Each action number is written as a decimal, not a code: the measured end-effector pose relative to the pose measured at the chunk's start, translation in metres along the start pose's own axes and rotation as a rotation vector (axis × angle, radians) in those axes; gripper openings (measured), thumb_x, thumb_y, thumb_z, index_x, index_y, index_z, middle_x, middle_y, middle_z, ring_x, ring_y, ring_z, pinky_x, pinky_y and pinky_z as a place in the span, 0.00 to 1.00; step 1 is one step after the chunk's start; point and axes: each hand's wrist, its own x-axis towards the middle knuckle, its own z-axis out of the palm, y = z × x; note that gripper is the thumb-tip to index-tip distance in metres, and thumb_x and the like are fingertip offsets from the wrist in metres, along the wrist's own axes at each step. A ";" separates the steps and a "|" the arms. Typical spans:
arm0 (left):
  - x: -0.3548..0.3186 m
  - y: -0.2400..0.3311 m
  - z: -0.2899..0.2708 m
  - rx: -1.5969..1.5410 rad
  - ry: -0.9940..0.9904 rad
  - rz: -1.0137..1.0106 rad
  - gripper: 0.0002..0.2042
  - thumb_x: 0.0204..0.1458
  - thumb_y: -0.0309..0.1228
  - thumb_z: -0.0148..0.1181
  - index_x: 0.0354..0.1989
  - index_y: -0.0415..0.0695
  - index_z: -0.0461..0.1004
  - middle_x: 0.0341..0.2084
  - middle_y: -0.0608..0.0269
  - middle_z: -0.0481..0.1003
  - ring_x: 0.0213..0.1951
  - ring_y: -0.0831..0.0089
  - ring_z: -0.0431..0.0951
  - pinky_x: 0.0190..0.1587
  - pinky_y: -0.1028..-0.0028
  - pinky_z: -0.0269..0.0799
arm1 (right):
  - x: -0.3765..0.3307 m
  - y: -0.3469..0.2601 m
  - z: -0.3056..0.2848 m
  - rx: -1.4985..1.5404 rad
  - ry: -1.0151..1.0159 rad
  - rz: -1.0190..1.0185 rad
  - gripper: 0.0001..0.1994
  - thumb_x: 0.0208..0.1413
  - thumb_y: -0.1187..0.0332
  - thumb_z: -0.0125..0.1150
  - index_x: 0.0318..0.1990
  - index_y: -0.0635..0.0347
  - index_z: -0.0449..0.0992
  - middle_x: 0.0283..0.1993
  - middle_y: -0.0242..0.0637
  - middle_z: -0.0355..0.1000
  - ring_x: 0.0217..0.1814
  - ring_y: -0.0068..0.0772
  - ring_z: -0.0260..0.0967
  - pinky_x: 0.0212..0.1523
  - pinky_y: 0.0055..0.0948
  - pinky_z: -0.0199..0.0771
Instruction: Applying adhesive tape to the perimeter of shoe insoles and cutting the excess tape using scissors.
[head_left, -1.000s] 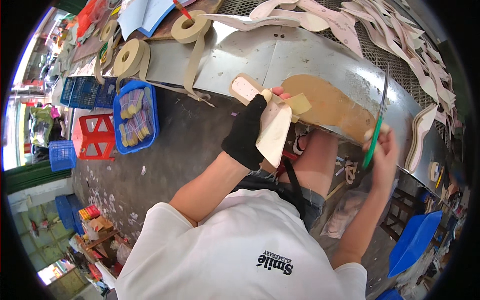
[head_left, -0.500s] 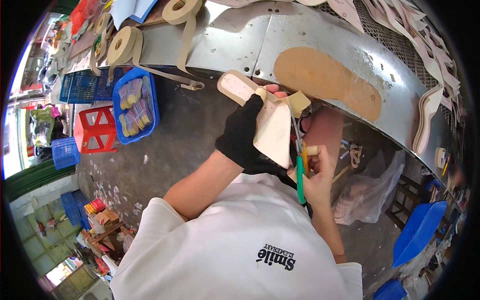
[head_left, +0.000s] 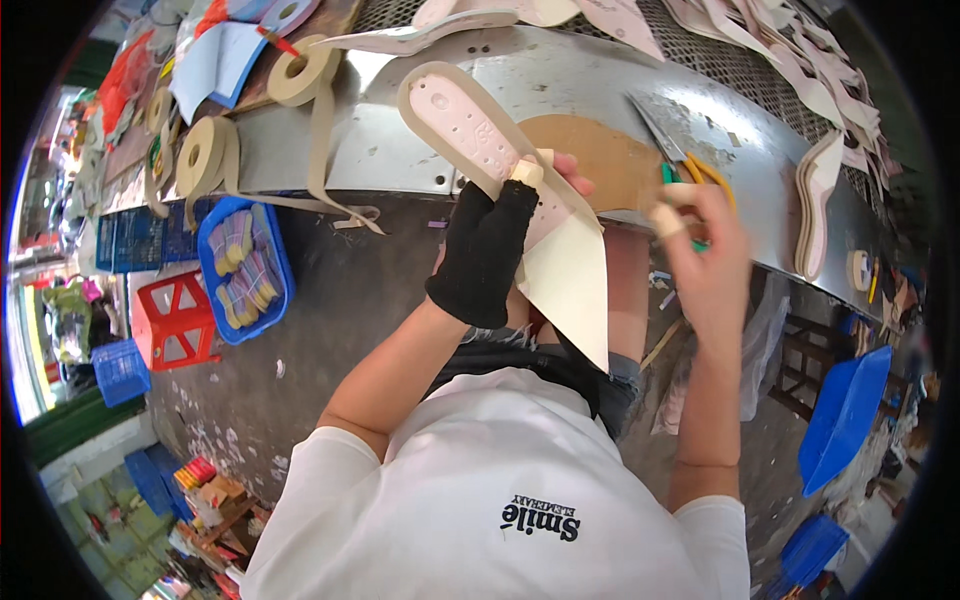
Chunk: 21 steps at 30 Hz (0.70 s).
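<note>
My left hand (head_left: pixel 487 250), in a black fingerless glove, is closed on a shoe insole (head_left: pixel 470 125) with a pink, perforated face and a beige rim. A cream, pointed sheet (head_left: pixel 568 285) hangs from the insole's lower end toward my lap. Over the front of the metal table, the curled fingers of my slightly blurred right hand (head_left: pixel 705 250) are on the green handle of a pair of scissors (head_left: pixel 683 162). Their yellow handle shows beyond my fingers, and the blades point away over the table. Finger wraps show on both hands.
A brown sole-shaped patch (head_left: pixel 590 150) marks the metal table (head_left: pixel 400 150). Tape rolls (head_left: pixel 207 160) stand at left, with strips hanging over the edge. Stacked pale insoles (head_left: pixel 818 205) lie at right. A blue basket (head_left: pixel 285 290) and red stool (head_left: pixel 175 320) are on the left floor.
My right hand has moved the scissors away from the sheet, up and right onto the table. My left hand has raised the insole. The small cream piece by the blades is out of sight.
</note>
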 end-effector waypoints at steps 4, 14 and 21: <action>0.008 -0.003 0.008 0.159 0.021 -0.006 0.17 0.61 0.40 0.49 0.48 0.37 0.70 0.37 0.57 0.75 0.39 0.72 0.76 0.40 0.72 0.74 | 0.017 -0.020 0.020 0.608 -0.429 0.360 0.09 0.56 0.69 0.59 0.29 0.67 0.74 0.24 0.27 0.69 0.28 0.13 0.63 0.29 0.19 0.64; 0.030 -0.002 0.000 0.440 -0.064 0.107 0.15 0.59 0.38 0.52 0.45 0.39 0.71 0.38 0.61 0.74 0.39 0.77 0.72 0.40 0.74 0.70 | 0.022 -0.010 0.036 0.589 -0.312 0.340 0.08 0.55 0.72 0.58 0.28 0.66 0.71 0.21 0.27 0.69 0.24 0.12 0.63 0.24 0.18 0.61; 0.024 -0.003 -0.009 0.986 -0.207 0.274 0.15 0.54 0.35 0.56 0.44 0.37 0.71 0.34 0.51 0.74 0.37 0.57 0.75 0.38 0.66 0.69 | 0.022 -0.003 0.039 0.147 -0.101 -0.129 0.10 0.53 0.71 0.60 0.24 0.66 0.67 0.17 0.39 0.59 0.16 0.24 0.55 0.19 0.26 0.55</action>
